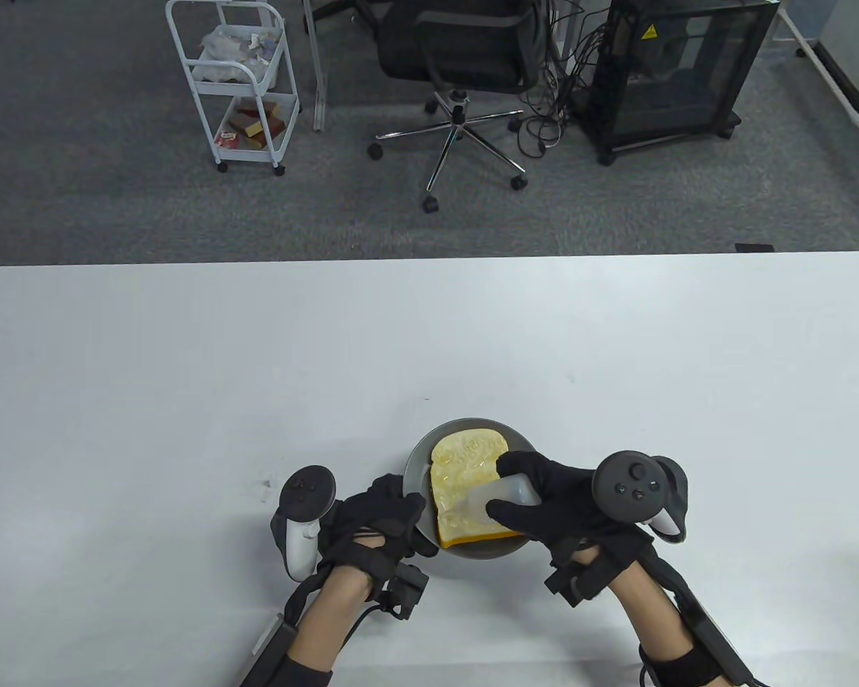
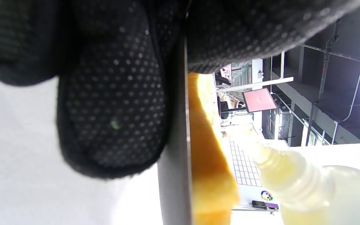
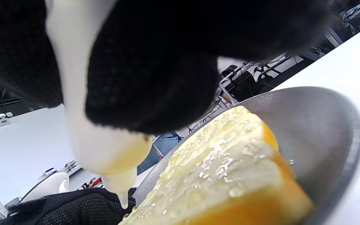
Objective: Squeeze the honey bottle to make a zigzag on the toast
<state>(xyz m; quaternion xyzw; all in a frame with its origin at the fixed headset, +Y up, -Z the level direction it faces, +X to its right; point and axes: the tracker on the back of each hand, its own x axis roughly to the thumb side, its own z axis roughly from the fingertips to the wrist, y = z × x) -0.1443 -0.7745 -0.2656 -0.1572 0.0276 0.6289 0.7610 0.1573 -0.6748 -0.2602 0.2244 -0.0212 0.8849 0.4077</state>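
Note:
A slice of toast (image 1: 465,486) with an orange crust lies in a grey plate (image 1: 419,458) near the table's front edge. Its top is glossy with honey (image 3: 217,162). My right hand (image 1: 544,501) grips a translucent honey bottle (image 1: 497,495), tilted nozzle-down to the left over the toast's left edge. In the right wrist view the bottle's nozzle (image 3: 122,195) hangs just above the toast (image 3: 230,184). My left hand (image 1: 386,515) holds the plate's left rim; in the left wrist view its fingers (image 2: 114,118) press on the rim (image 2: 175,175), beside the toast (image 2: 208,162) and the bottle (image 2: 305,187).
The white table (image 1: 258,372) stretches wide around the plate. Beyond its far edge stand a white trolley (image 1: 240,86), a black office chair (image 1: 458,64) and a black cabinet (image 1: 673,71) on grey carpet.

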